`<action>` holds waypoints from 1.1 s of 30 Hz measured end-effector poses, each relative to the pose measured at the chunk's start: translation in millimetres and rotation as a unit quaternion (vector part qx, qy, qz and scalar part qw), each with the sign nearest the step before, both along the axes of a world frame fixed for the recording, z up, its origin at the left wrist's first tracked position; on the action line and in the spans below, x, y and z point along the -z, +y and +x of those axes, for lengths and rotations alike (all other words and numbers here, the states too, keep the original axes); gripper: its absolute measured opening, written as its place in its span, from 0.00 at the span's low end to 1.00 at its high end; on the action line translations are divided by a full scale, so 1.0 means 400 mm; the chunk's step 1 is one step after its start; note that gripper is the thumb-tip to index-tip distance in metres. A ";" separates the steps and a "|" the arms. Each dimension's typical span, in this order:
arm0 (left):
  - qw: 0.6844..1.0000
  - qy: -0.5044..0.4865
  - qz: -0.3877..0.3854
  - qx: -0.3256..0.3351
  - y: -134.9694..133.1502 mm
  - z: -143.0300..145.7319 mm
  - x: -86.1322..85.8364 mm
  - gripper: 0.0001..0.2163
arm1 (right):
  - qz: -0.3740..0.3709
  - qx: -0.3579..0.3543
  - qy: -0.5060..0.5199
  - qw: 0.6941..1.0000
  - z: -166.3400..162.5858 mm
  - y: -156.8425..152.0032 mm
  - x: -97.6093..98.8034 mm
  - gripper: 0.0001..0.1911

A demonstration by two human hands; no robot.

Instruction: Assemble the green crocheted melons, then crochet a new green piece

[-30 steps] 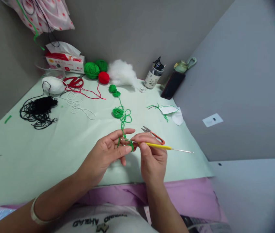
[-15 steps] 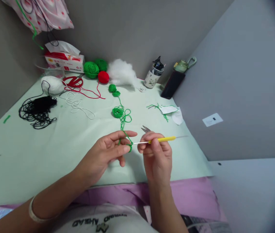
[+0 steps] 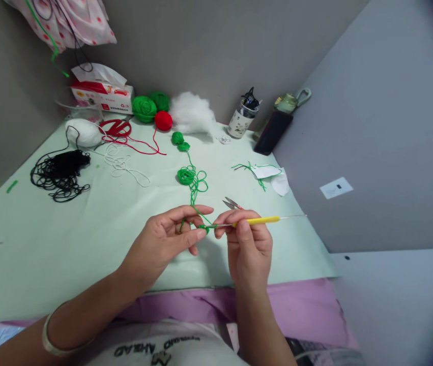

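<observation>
Between thumb and fingers, my left hand [image 3: 170,236] pinches a small piece of green crochet work [image 3: 204,230]. My right hand [image 3: 249,244] grips a crochet hook [image 3: 264,220] by its yellow handle, the thin metal shaft pointing left into the green piece. Green yarn lies along the shaft, close to my right fingertips. A strand runs from the work over my left index finger to a loose green yarn coil [image 3: 186,176] on the table. Just behind my right hand lie small scissors [image 3: 232,203], partly hidden by it.
Black yarn [image 3: 63,170], a white yarn ball [image 3: 83,133] and red-handled scissors [image 3: 116,128] lie at left. Behind are a tissue box [image 3: 105,97], green balls [image 3: 144,109], a red ball [image 3: 163,121] and white stuffing [image 3: 191,114]. A pen cup [image 3: 238,124] and bottle [image 3: 273,132] stand back right.
The hook has shifted slightly right with my right hand, and green yarn now lies along its shaft. The green piece has tilted a little in my left fingers.
</observation>
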State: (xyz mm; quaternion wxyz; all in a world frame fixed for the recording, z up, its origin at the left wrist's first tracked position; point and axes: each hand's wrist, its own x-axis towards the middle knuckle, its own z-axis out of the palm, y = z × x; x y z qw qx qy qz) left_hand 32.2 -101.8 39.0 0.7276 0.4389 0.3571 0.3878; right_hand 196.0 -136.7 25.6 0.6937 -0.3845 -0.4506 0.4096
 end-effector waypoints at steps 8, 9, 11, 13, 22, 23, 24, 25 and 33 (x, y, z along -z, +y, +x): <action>0.993 0.091 0.064 -0.044 -0.003 0.004 -0.015 0.13 | 0.078 0.059 -0.158 0.983 -0.002 -0.024 -0.010 0.10; 0.990 0.103 0.079 -0.051 -0.004 0.005 -0.017 0.12 | 0.086 0.067 -0.185 0.977 -0.002 -0.027 -0.012 0.11; 0.985 0.120 0.108 -0.068 -0.007 0.007 -0.022 0.11 | 0.106 0.078 -0.235 0.963 -0.003 -0.033 -0.013 0.11; 0.979 0.129 0.131 -0.082 -0.010 0.008 -0.026 0.11 | 0.133 0.088 -0.280 0.947 -0.001 -0.038 -0.011 0.12; 0.963 0.151 0.199 -0.101 -0.009 0.011 -0.025 0.10 | 0.177 0.095 -0.399 0.895 0.002 -0.050 -0.001 0.12; 0.961 0.152 0.207 -0.106 -0.009 0.013 -0.026 0.10 | 0.180 0.098 -0.412 0.888 0.001 -0.051 -0.001 0.13; 0.960 0.152 0.209 -0.109 -0.009 0.014 -0.027 0.10 | 0.184 0.101 -0.426 0.880 -0.001 -0.051 0.000 0.14; 0.960 0.151 0.207 -0.110 -0.010 0.014 -0.028 0.11 | 0.191 0.106 -0.437 0.872 -0.002 -0.051 0.000 0.15; 0.954 0.152 0.229 -0.120 -0.009 0.008 -0.027 0.11 | 0.191 0.109 -0.406 0.887 -0.005 -0.043 0.003 0.16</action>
